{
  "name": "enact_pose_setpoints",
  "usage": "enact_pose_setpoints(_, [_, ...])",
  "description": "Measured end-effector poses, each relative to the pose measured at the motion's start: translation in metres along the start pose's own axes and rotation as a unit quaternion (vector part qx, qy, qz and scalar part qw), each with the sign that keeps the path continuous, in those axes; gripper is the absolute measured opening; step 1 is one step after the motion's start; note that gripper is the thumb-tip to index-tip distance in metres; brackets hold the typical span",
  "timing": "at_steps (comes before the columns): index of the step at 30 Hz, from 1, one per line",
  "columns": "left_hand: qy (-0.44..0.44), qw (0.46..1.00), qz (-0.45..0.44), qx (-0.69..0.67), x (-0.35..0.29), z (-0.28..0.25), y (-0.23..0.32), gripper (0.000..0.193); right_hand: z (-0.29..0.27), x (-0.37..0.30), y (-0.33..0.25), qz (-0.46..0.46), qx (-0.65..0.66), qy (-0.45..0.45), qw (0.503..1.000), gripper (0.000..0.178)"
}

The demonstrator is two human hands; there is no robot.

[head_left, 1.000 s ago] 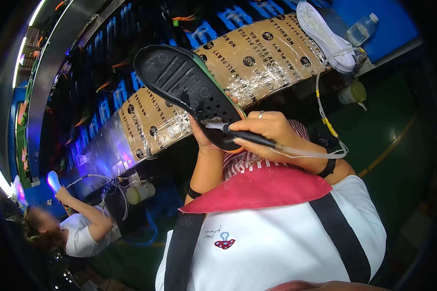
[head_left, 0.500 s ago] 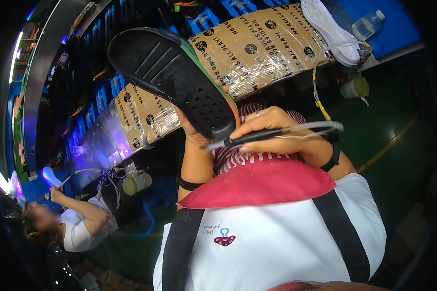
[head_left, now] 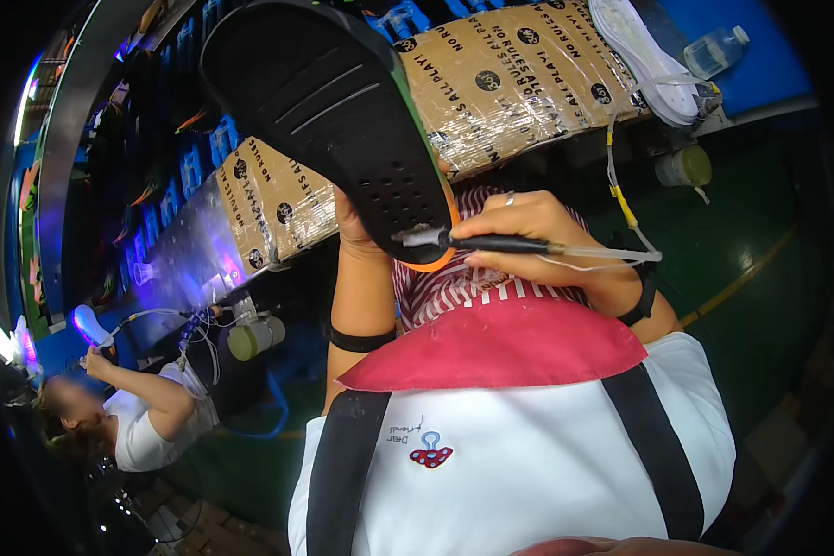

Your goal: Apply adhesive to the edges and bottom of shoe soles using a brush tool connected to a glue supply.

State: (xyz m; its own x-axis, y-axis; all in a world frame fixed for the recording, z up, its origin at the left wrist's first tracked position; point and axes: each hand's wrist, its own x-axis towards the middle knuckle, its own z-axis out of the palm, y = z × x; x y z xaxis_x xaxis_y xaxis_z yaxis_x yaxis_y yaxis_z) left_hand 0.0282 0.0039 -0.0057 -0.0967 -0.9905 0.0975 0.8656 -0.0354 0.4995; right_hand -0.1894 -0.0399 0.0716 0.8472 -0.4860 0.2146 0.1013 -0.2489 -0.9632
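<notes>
A large black shoe sole (head_left: 329, 111) with a green and orange rim is tilted up in front of me, its hollowed face with slots and small holes showing. My left hand (head_left: 353, 225) grips it from underneath near the narrow end; most of those fingers are behind the sole. In my right hand (head_left: 533, 222) is a black-handled brush (head_left: 500, 244), fed by a clear tube (head_left: 607, 253). Its pale, wet-looking bristles rest against the sole's inner face at the orange-rimmed end.
A bench covered in printed brown cardboard (head_left: 491, 102) runs behind the sole. At its right end are a white sole (head_left: 644, 60) and a clear bottle (head_left: 716, 53). A lidded pot (head_left: 684, 167) hangs below. On the left, a co-worker (head_left: 153, 417) holds another sole (head_left: 91, 326).
The sole has risen slightly and looks larger. The brush has gone from the sole's lower edge onto its inner face, and its handle lies more level.
</notes>
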Motion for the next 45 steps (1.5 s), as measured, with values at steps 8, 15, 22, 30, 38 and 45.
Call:
enact_pose_setpoints(8, [0.120,0.990,-0.031,0.069,-0.004,-0.018,0.007,0.096,-0.001,0.000,-0.001,-0.030,0.041,-0.017,0.999,0.024])
enact_pose_setpoints(15, [0.038,0.997,-0.071,-0.007,0.000,-0.006,0.019,0.054,-0.005,-0.001,0.005,-0.049,-0.013,-0.054,0.997,0.022])
enact_pose_setpoints(22, [0.034,0.987,-0.126,0.094,0.011,0.014,0.021,0.047,-0.004,0.003,0.013,-0.053,-0.046,-0.019,0.997,0.023])
enact_pose_setpoints(30, [0.042,0.940,-0.250,0.227,0.019,0.022,0.033,0.040,-0.013,-0.001,0.013,-0.077,-0.002,-0.136,0.988,0.021])
enact_pose_setpoints(38, [0.005,0.898,-0.320,0.302,0.029,0.033,0.029,0.042,0.000,0.000,0.023,-0.106,-0.104,-0.098,0.984,0.022])
enact_pose_setpoints(45, [0.028,0.891,-0.332,0.308,0.029,0.036,0.030,0.042,-0.004,0.002,0.017,-0.057,-0.038,-0.068,0.995,0.024])
